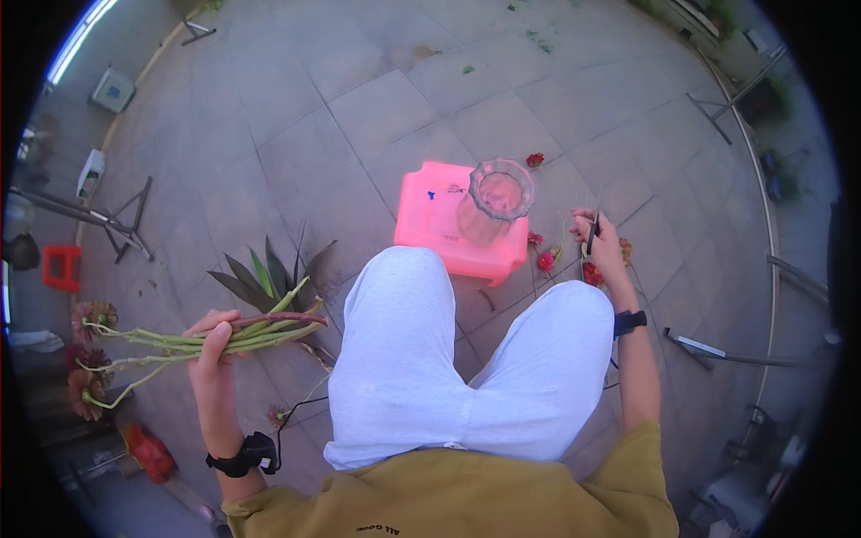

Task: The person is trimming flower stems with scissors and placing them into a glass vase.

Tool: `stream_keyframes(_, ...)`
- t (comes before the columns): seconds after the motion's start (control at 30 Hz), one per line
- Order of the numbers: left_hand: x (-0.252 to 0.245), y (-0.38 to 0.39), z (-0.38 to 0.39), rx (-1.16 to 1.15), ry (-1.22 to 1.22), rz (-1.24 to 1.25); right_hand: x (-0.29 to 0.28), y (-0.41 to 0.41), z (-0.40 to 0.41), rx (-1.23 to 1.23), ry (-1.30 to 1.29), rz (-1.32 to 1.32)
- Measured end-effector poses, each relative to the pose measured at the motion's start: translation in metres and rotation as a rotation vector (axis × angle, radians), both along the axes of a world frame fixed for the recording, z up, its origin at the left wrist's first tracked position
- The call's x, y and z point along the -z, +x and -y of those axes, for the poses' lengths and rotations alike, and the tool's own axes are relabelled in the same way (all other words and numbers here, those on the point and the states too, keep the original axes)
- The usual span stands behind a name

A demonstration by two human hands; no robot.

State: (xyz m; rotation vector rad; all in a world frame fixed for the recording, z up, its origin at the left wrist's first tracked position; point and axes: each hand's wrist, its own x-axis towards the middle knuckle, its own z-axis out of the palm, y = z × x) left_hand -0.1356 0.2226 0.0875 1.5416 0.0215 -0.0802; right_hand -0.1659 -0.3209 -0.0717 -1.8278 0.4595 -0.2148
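My left hand (pixel 214 339) grips a bunch of cut flowers (pixel 168 344), held level out to the left. Their thick green stems and one reddish stem point towards my knees, and the faded pink and orange blooms hang at the far left. In my right hand (pixel 609 252), beyond my right knee, is a pair of scissors (pixel 594 232) with dark handles; whether the blades are apart is too blurred to tell. A ribbed clear glass vase (pixel 479 227), seemingly with water inside, stands on a pink plastic stool (pixel 424 228) in front of my knees.
Red and pink flowers (pixel 545 261) lie on the tiled floor (pixel 323 155) right of the stool. Dark long leaves (pixel 252 286) lie beyond my left hand. Metal stand legs (pixel 131 228) line both sides, and a red plastic stool (pixel 62 267) is far left. A cable (pixel 296 405) runs from my left wrist.
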Motion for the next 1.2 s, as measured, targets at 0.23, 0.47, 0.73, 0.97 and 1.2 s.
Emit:
stream_keyframes(0.23, -0.004, 0.040, 0.025, 0.080, -0.069, -0.052, -0.159, -0.097, 0.043, 0.315, -0.297, 0.219)
stream_keyframes(0.47, 0.014, 0.037, 0.066, 0.207, -0.085, -0.094, -0.184, -0.145, -0.028, 0.316, -0.338, 0.220)
stream_keyframes(0.73, 0.027, 0.036, 0.088, 0.347, -0.108, -0.123, -0.163, -0.157, -0.095, 0.061, -0.250, 0.199)
stream_keyframes(0.97, 0.033, 0.013, 0.099, 0.420, -0.081, -0.073, -0.171, -0.127, -0.143, -0.137, -0.207, 0.242)
stream_keyframes(1.2, 0.040, -0.002, 0.123, 0.538, -0.140, -0.017, -0.185, -0.064, -0.196, -0.430, -0.507, 0.148)
